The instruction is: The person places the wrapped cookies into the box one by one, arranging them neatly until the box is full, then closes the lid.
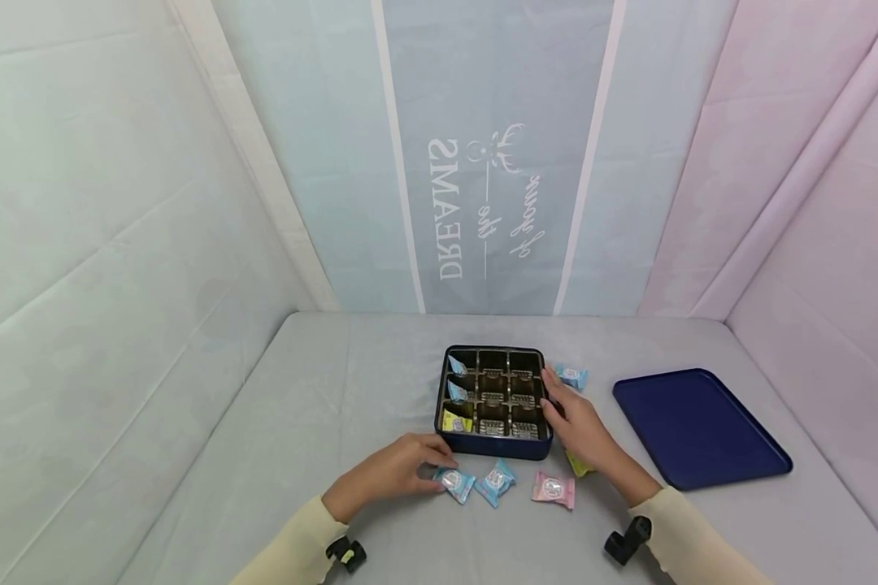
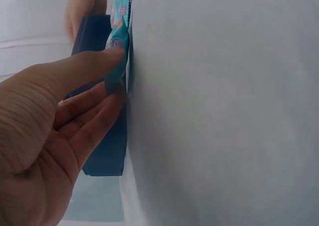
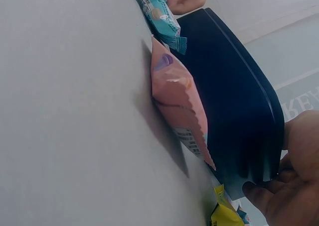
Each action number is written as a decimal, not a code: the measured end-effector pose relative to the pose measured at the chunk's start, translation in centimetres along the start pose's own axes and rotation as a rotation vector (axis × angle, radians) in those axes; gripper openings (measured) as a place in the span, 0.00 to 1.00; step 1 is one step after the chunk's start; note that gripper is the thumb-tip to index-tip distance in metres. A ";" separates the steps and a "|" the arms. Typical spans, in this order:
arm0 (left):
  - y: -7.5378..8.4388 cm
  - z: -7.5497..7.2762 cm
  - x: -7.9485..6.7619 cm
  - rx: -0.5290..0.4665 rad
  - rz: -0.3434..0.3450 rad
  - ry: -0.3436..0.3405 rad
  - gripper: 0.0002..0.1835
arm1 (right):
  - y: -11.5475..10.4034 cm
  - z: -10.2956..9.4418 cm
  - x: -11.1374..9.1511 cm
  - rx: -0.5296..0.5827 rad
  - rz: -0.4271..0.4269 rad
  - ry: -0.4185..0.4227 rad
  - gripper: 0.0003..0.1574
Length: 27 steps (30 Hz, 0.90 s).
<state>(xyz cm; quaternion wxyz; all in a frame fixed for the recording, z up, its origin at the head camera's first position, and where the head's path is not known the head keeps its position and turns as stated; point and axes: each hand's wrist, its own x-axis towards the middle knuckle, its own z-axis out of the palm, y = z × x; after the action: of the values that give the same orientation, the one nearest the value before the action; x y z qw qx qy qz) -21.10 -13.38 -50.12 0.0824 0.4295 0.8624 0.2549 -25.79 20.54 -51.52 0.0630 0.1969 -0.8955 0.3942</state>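
A dark blue box [image 1: 493,446] with a divided inner tray stands on the grey surface. Its left column contains two blue wrapped candies [image 1: 457,392] and a yellow one [image 1: 457,422]; the other compartments show bare bottoms. At the box's front left corner, my left hand [image 1: 402,470] pinches a blue candy packet [image 2: 118,42] between thumb and fingers. My right hand [image 1: 578,418] holds the right side of the box, its fingers at the rim.
Before the box lie another blue candy [image 1: 496,482] and a pink one [image 1: 554,489]. A yellow candy [image 1: 578,463] is partly hidden under the right wrist. Behind the right hand lies a blue candy [image 1: 572,376]. Farther right is a flat blue lid [image 1: 702,431].
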 end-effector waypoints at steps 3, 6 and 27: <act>0.1 0.0 -0.1 -0.003 0.006 0.000 0.19 | 0.0 0.1 -0.1 -0.001 0.001 0.003 0.36; 0.1 -0.2 -0.2 -0.002 0.017 0.007 0.18 | -0.1 0.1 -0.1 -0.002 -0.001 0.008 0.36; 0.3 -1.3 -0.3 -0.028 0.050 0.086 0.18 | -0.1 0.1 0.0 -0.009 -0.003 0.009 0.35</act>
<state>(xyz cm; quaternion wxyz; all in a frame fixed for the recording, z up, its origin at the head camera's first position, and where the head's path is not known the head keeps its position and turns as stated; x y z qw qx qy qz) -21.19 -13.97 -48.89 0.0448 0.4384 0.8504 0.2872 -25.71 20.43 -51.54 0.0683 0.1963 -0.8966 0.3910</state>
